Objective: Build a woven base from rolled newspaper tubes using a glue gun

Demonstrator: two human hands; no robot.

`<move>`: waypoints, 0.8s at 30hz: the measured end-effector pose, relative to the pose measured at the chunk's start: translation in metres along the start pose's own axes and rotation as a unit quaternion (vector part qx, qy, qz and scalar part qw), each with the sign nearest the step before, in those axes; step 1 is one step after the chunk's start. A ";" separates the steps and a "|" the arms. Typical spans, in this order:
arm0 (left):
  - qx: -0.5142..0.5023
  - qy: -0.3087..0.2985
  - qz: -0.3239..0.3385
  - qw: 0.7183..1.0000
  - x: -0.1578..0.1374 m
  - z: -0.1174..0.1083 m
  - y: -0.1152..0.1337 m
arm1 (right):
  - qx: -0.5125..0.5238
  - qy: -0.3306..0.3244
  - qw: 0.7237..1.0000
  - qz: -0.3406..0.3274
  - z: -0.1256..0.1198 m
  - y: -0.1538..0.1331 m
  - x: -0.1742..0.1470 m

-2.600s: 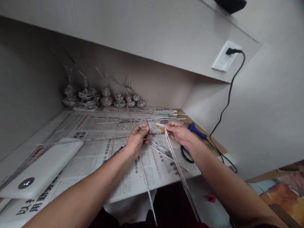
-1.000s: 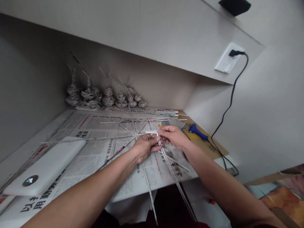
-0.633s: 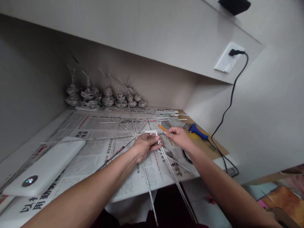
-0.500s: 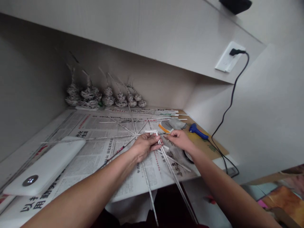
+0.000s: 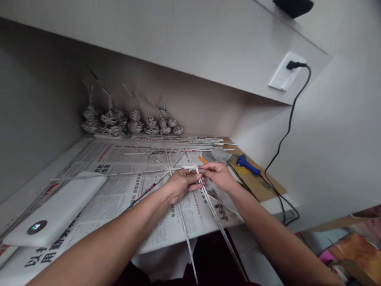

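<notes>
Rolled newspaper strips (image 5: 214, 212) are pinched between the thumb and fingers of my left hand (image 5: 185, 182), and their long ends run down past the table's front edge. My right hand (image 5: 217, 173) is closed at the same spot, its fingertips pressed against the folded white bend of the strips. Just left of my hands lies a star of crossed paper strips (image 5: 169, 169), its arms spread over the newspaper. One arm reaches left across a white power bank (image 5: 59, 208). My fingers hide part of the bend.
Several woven paper gourds (image 5: 135, 122) stand along the back wall. A bundle of paper sticks (image 5: 181, 140) lies before them. On cardboard at right rests a blue glue gun (image 5: 248, 165), near an orange-handled tool (image 5: 202, 159) and a black cable (image 5: 288, 131) from the wall socket (image 5: 284, 75).
My right hand has moved left, from beside the orange-handled tool to the bend of the strips, meeting my left hand. My left hand stays almost in place.
</notes>
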State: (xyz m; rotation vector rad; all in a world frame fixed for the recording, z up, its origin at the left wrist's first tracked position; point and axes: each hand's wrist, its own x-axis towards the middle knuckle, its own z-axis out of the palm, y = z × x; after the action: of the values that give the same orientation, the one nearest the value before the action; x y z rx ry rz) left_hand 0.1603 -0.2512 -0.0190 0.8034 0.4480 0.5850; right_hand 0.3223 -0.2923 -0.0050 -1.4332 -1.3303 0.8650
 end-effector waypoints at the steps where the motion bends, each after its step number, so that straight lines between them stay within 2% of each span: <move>1: 0.002 -0.003 0.002 1.000 0.000 -0.001 -0.001 | -0.001 0.013 1.000 -0.007 0.000 0.001 0.000; 5: 0.018 -0.017 0.012 1.000 0.002 -0.003 -0.005 | -0.024 0.028 0.999 -0.011 -0.004 -0.003 -0.002; 10: 0.043 -0.027 0.020 0.999 0.001 -0.002 -0.005 | -0.013 0.004 0.998 0.067 -0.007 -0.011 -0.004; 12: 0.047 -0.025 0.020 0.998 0.001 -0.001 -0.005 | -0.047 0.012 0.997 0.066 -0.008 -0.011 -0.003; 18: 0.039 -0.016 0.024 0.999 0.002 -0.002 -0.005 | -0.234 0.063 0.969 -0.037 -0.010 0.001 0.001; 22: 0.037 0.025 0.028 0.999 0.004 -0.003 -0.007 | -0.256 0.119 0.954 -0.104 -0.005 -0.010 -0.004; 24: 0.041 0.030 0.042 0.998 0.005 -0.003 -0.007 | -0.257 0.111 0.945 -0.167 0.003 -0.022 -0.010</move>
State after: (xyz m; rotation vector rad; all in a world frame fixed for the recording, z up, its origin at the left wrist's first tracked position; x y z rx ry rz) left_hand 0.1647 -0.2503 -0.0274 0.8871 0.4978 0.6739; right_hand 0.3112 -0.3023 0.0140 -1.5694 -1.6312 0.1236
